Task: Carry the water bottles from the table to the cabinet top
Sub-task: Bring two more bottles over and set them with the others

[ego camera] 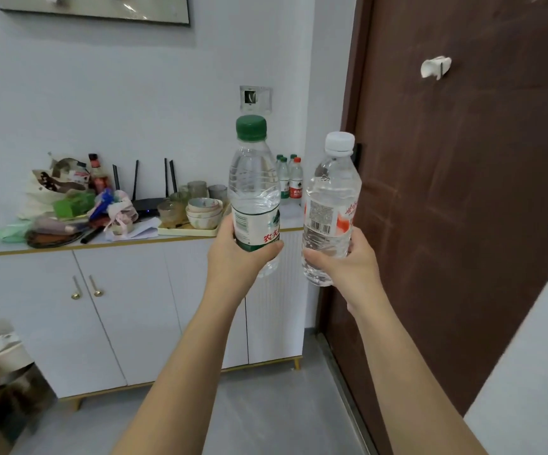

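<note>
While both bottles are riding upright in mid-air, the left hand (236,254) is gripping the green-cap bottle (254,195) low on its label, and the right hand (348,261) is wrapping the white-cap bottle (330,208) near its base. Bare cabinet top (290,213) is showing only at about 1 o'clock, beside four standing bottles (289,178); setting down there could topple them, and the tray (187,228) at 10 o'clock is crowding the gap.
</note>
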The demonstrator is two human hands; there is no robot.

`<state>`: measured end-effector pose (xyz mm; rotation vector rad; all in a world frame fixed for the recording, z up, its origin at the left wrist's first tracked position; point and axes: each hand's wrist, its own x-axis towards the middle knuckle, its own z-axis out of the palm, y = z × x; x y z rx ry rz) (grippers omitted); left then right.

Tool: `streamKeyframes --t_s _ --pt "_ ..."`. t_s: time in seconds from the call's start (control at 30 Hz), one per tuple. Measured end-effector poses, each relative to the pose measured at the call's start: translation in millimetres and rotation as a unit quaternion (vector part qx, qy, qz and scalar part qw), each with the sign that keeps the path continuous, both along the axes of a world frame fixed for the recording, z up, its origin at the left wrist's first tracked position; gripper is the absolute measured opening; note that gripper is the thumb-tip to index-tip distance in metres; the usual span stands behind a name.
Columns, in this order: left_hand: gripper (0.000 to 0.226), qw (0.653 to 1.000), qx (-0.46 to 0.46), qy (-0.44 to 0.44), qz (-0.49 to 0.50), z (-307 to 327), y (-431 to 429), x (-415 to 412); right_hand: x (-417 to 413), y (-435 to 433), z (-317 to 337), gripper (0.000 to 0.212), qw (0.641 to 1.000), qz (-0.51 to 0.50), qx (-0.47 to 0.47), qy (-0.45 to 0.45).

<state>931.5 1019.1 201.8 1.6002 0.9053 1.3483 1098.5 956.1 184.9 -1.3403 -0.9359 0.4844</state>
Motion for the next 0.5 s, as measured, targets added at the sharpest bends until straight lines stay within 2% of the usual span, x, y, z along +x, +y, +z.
streamKeyframes --t_s 0.2,0.5 --pt "0.052 0.999 0.021 0.018 0.023 -4.1 77.4 53.1 56.0 87.8 -12.8 0.050 1.000 -0.006 0.016 0.022" --pt "0.044 0.998 0.000 0.035 0.043 -10.6 196.4 141.3 154.9 231.8 -23.4 0.060 0.998 -0.059 0.004 0.024"
